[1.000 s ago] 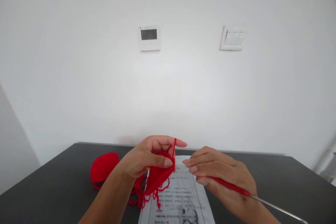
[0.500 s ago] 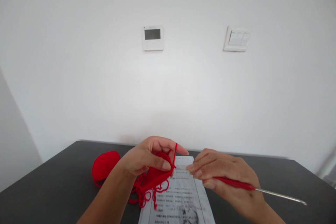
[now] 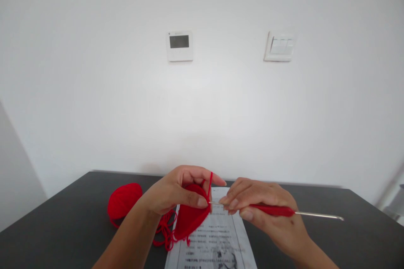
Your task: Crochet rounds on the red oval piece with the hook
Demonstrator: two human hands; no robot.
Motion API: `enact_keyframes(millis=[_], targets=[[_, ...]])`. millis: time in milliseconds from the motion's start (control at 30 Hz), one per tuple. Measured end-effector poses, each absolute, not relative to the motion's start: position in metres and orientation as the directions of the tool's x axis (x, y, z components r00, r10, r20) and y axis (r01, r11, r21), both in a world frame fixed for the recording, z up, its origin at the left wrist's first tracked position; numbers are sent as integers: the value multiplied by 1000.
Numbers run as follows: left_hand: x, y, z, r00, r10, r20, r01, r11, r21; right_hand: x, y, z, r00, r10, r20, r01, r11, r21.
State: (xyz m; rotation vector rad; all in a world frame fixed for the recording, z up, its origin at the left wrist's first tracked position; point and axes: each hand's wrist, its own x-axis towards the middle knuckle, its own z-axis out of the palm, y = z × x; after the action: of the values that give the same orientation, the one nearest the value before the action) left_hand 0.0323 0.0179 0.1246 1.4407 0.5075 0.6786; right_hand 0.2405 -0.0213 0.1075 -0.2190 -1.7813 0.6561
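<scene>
My left hand [image 3: 181,193] pinches a piece of red crochet work [image 3: 191,220] between thumb and fingers. A strand of red yarn [image 3: 210,183] runs over its outstretched index finger. In my right hand [image 3: 265,204] is a double-ended crochet hook [image 3: 274,210] with a red grip and metal ends. The hook's left end meets the edge of the work beside my left thumb; its very tip is hidden there. The other end points out to the right. Loose yarn [image 3: 166,231] lies tangled under my left wrist, near a red yarn ball [image 3: 124,202].
A printed sheet [image 3: 217,239] lies on the dark table [image 3: 63,218] beneath my hands. The white wall behind carries a thermostat panel [image 3: 179,46] and a light switch [image 3: 280,46]. A pale object [image 3: 396,204] stands at the far right edge.
My right hand has moved slightly left, and the hook has swung to a flatter angle. The crochet work hangs turned more toward me. The whole view has shifted a little.
</scene>
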Motion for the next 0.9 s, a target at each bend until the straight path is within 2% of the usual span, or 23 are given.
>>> enact_keyframes(millis=[100,267,400,533,900], targets=[[34,17,125,692,716,88,-103,-23,994,240,-21,109,-331,399,855,-75,892,-445],[38,16,125,649,755,93,-113,-25,993,242,-20,113,-424,201,883,189,973,-131],[43,13,127,617,781,95,-117,-29,993,241,-16,111,-461,144,876,254,967,-26],[47,10,130,553,827,104,-99,-59,993,241,-13,107,-461,133,877,280,960,2],[52,7,131,420,894,158,-89,-133,987,248,-14,108,-374,240,896,320,940,-118]])
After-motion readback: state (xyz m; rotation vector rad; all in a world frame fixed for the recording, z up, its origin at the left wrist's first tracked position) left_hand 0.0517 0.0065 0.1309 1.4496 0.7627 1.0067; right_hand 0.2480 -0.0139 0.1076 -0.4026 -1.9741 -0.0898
